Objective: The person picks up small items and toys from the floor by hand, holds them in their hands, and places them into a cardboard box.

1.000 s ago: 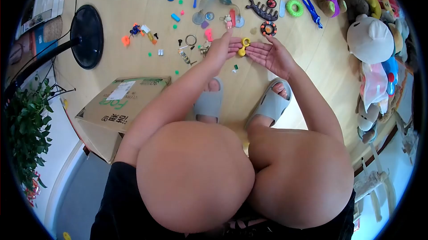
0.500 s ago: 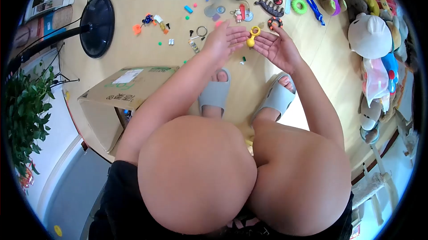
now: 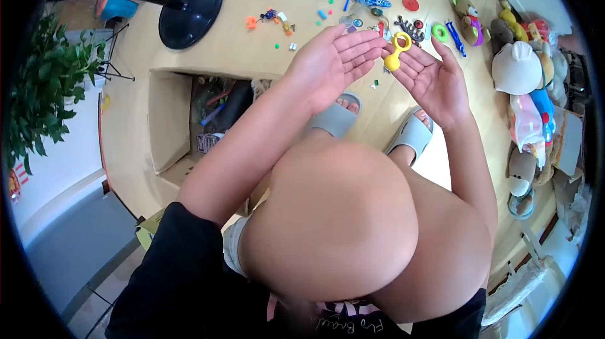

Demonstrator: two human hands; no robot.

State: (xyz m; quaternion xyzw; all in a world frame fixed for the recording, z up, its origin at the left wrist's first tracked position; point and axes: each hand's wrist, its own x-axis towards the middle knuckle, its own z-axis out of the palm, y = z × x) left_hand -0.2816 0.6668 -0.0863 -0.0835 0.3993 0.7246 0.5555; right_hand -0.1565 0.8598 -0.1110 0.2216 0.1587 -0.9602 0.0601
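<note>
A small yellow plastic toy (image 3: 392,62), with a ring at one end and a rounded bulb at the other, is at the fingertips of both hands, above the floor. My right hand (image 3: 436,87) is palm up, its fingers stretched out beneath the toy and its thumb apart. From the other side my left hand (image 3: 334,62) reaches in, also flat and turned upward, its fingertips beside the toy. Whether the left fingertips touch it, I cannot tell. Neither hand curls round it.
Small toys lie beyond my hands, among them a red disc (image 3: 410,3) and a green ring (image 3: 440,33). An open cardboard box (image 3: 170,121) stands left, below a black round base (image 3: 191,10). Plush toys (image 3: 517,67) line the right side. Slippers (image 3: 413,136) are on my feet.
My view has shifted, and the hands with the yellow toy appear further right and larger. The box's open inside now shows. Both hands stay flat around the toy.
</note>
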